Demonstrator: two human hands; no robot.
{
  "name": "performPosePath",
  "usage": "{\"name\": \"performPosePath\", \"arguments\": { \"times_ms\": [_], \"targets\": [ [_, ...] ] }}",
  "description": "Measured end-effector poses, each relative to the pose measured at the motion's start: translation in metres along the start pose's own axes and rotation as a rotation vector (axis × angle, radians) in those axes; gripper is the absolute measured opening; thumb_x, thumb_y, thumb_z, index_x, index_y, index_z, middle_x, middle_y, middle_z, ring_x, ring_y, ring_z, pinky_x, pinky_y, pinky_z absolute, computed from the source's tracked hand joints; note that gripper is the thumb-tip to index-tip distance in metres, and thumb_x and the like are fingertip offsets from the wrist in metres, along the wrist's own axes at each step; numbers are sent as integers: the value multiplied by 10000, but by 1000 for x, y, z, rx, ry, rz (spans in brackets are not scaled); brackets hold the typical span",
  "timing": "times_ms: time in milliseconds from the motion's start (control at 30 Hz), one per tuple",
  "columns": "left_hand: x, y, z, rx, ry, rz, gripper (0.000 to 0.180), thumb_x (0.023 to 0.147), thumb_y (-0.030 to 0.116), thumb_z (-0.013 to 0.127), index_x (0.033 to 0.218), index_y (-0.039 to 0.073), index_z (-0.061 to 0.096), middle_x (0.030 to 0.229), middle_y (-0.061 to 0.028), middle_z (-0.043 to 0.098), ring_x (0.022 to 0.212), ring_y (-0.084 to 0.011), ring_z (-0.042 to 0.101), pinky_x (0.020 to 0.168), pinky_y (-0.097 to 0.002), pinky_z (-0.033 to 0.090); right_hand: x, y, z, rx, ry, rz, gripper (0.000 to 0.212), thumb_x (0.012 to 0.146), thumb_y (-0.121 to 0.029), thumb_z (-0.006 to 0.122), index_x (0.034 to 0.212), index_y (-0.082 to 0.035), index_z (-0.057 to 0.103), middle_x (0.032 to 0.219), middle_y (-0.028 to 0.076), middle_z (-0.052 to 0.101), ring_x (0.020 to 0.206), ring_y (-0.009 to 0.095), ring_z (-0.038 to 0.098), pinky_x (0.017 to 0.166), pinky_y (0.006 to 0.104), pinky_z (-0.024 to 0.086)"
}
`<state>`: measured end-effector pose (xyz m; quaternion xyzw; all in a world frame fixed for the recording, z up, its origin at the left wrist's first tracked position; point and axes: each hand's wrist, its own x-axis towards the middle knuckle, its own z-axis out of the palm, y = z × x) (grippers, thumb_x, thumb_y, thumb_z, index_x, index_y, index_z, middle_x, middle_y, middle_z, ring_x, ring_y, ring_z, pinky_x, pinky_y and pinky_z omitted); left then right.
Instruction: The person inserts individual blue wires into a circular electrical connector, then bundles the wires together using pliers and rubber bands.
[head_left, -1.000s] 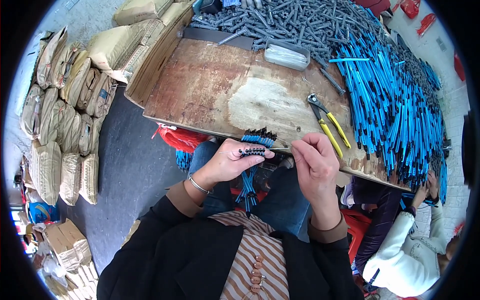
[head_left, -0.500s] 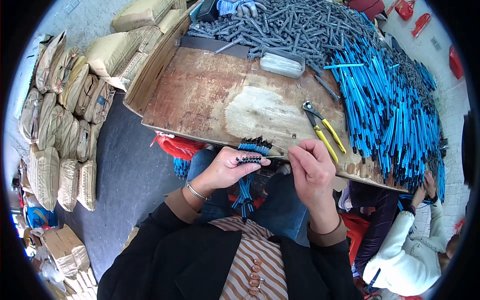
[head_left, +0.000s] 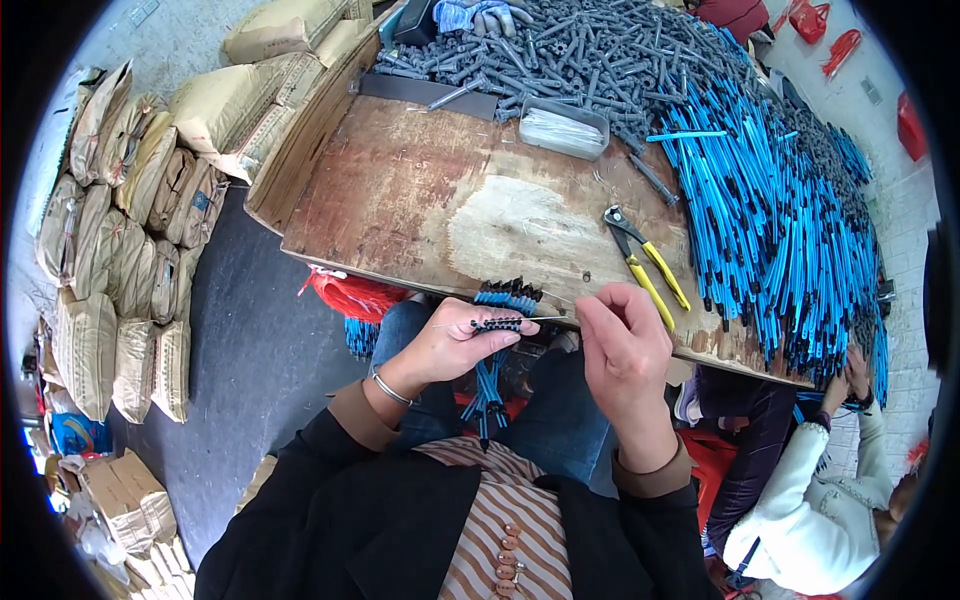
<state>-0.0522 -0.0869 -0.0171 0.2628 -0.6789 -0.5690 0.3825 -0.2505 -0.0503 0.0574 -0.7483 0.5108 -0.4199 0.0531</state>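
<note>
My left hand point(head_left: 450, 342) is closed round a bundle of blue tubes with black ends point(head_left: 508, 296), just in front of the table's near edge. The lower ends of the tubes hang between my knees. A thin pale wire point(head_left: 546, 318) runs across the row of black ends and sticks out on both sides of my left hand. Just right of the bundle, my right hand point(head_left: 628, 345) is closed in a pinch, thumb against forefinger. A fine strand seems to reach its fingertips; its hold is too small to be sure of.
End-cutting pliers with yellow handles point(head_left: 652, 270) lie on the wooden table point(head_left: 370, 190). Behind them stands a tray of thin pale wires point(head_left: 564, 130). Grey bolt-like pieces point(head_left: 590, 60) and blue tubes point(head_left: 780, 220) are heaped beyond. A co-worker point(head_left: 810, 500) sits at the right; sacks point(head_left: 120, 250) line the left.
My right hand has shifted slightly to the right, still pinched. My left hand keeps its hold on the bundle, nearly unmoved.
</note>
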Motion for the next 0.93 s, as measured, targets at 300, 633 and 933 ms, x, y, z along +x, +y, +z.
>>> {"name": "performPosePath", "arguments": {
  "times_ms": [300,633,933],
  "targets": [
    [-1,2,1,5,8,-35,158,837,-6,594,988,-19,636,980,-140,677,927,-183,642,826,-310,507,1,-6,-2,-46,-19,-40,201,697,75,652,881,-3,623,795,102,544,696,240,570,596,294,463],
    [-2,-1,1,-21,17,-54,153,845,-8,584,989,-19,636,983,-138,676,932,-183,636,835,-311,503,-2,-6,-1,-25,1,-27,181,714,66,651,880,0,618,792,101,541,689,233,567,584,292,459],
    [-1,3,1,-53,8,-58,180,850,17,589,1021,-9,638,990,-134,674,950,-181,629,855,-311,491,-2,-5,2,-11,-6,-30,185,721,64,649,889,-7,620,805,96,543,685,227,564,580,291,458]
  ]
}}
